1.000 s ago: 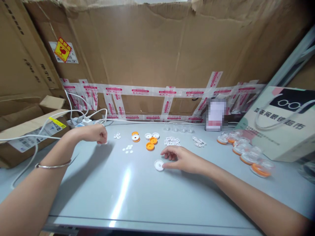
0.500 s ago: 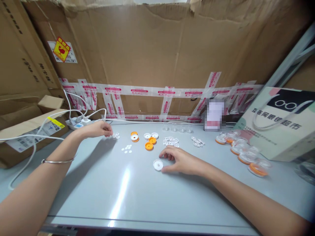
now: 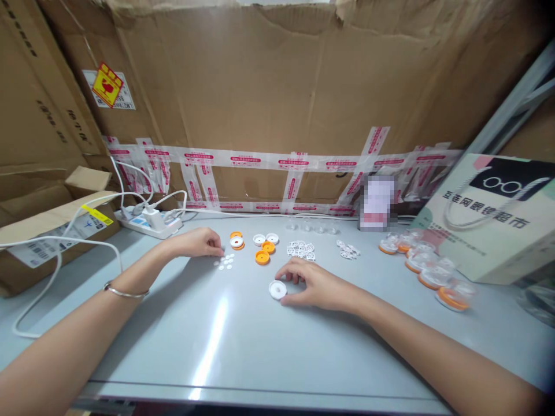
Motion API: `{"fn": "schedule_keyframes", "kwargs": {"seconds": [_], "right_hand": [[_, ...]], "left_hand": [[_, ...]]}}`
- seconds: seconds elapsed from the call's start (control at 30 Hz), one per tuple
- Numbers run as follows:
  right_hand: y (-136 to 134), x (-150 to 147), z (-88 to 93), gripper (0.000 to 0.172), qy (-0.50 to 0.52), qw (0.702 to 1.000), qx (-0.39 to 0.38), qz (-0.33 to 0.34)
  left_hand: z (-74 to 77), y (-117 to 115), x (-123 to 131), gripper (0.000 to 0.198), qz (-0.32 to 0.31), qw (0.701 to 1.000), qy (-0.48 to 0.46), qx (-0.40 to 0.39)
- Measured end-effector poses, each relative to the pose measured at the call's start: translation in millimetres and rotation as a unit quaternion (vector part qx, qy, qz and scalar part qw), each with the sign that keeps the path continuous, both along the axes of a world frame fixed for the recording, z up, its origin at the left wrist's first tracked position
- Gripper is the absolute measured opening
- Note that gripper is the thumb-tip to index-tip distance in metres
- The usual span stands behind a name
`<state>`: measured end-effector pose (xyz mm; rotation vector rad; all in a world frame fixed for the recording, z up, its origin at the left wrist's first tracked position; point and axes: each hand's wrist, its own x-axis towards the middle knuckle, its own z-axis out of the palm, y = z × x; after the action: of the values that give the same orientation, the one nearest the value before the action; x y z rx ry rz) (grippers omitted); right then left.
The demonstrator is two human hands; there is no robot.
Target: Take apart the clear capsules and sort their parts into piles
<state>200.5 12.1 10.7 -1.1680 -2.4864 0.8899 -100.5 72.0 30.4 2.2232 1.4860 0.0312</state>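
Note:
My right hand (image 3: 314, 284) rests on the grey table (image 3: 243, 346), fingers curled round the edge of a white round cap (image 3: 277, 289) lying flat. My left hand (image 3: 200, 242) is stretched toward the back left, fingers pinched together, its tips just left of a cluster of small white discs (image 3: 225, 262); what the pinch holds is too small to make out. Behind the discs lie orange caps (image 3: 262, 257) and white caps (image 3: 266, 238), then small white ring parts (image 3: 301, 249) and another heap of white parts (image 3: 348, 249).
Finished clear-and-orange pieces (image 3: 433, 271) line the right side beside a printed paper bag (image 3: 494, 219). A white power strip (image 3: 150, 222) with cables sits back left next to cardboard boxes (image 3: 47, 225). A taped cardboard wall (image 3: 277, 115) closes the back.
My left hand has moved right and nearer, from the far-left small parts to the cluster of white discs. The right hand has stayed on the white cap.

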Motion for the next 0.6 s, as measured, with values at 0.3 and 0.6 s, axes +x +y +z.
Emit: {"fn": "schedule_keyframes", "kwargs": {"seconds": [0.3, 0.6], "right_hand": [[3.3, -4.0, -6.1, 0.026, 0.023, 1.000, 0.016, -0.005], [1.0, -8.9, -4.3, 0.020, 0.032, 0.999, 0.042, -0.004]], "left_hand": [[-24.6, -57.2, 86.8, 0.015, -0.249, 0.916, -0.094, 0.299], [-33.0, -61.9, 95.4, 0.018, -0.325, 0.807, 0.016, 0.493]]}}
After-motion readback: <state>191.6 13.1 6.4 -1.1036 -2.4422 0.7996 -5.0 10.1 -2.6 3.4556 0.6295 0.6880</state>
